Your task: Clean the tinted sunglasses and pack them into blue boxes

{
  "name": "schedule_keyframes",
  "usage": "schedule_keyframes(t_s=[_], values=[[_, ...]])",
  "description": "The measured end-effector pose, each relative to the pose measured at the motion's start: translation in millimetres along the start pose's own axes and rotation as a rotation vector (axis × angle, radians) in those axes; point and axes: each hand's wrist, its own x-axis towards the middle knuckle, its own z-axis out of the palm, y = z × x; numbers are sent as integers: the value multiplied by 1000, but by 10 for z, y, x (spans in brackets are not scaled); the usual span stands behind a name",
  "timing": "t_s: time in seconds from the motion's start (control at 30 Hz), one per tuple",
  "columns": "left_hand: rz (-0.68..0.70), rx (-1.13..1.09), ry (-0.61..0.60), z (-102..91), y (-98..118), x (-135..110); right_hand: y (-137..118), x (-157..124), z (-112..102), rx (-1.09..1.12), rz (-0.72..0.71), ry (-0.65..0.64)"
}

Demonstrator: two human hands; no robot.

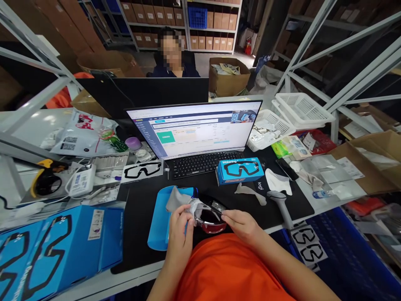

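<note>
Just above my lap, both hands hold a pair of wraparound sunglasses (214, 227) with a dark reddish lens. My left hand (181, 230) pinches their left end together with a crumpled pale grey cloth or wrap (178, 200). At the other end, the fingers of my right hand (242, 224) are closed on the dark arm of the sunglasses. An opened bright blue carton (157, 219) lies beside and partly behind my left hand. Behind the sunglasses is a dark item (205, 200), partly covered, whose kind I cannot make out.
A closed blue glasses box (239, 170) stands before the keyboard (200, 165) and monitor (194, 127). A handheld scanner (280, 205) and white scraps (278, 182) lie right. Large blue boxes (81, 246) fill the left front. Across the desk sits a person (172, 54).
</note>
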Motion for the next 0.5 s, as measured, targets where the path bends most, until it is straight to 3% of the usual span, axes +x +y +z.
schedule_keyframes(t_s=[0.13, 0.3, 0.37, 0.43, 0.5], values=[[55, 27, -56, -1, 0, -47, -73, 103, 71, 111, 231, 98], [29, 93, -57, 77, 42, -150, -157, 177, 191, 286, 717, 155], [22, 135, -31, 113, 47, -175, -176, 143, 222, 322, 830, 147], [44, 177, -14, 133, 39, -173, -198, 91, 232, 300, 806, 127], [79, 188, -18, 135, 36, -144, -224, 47, 219, 235, 626, 96]])
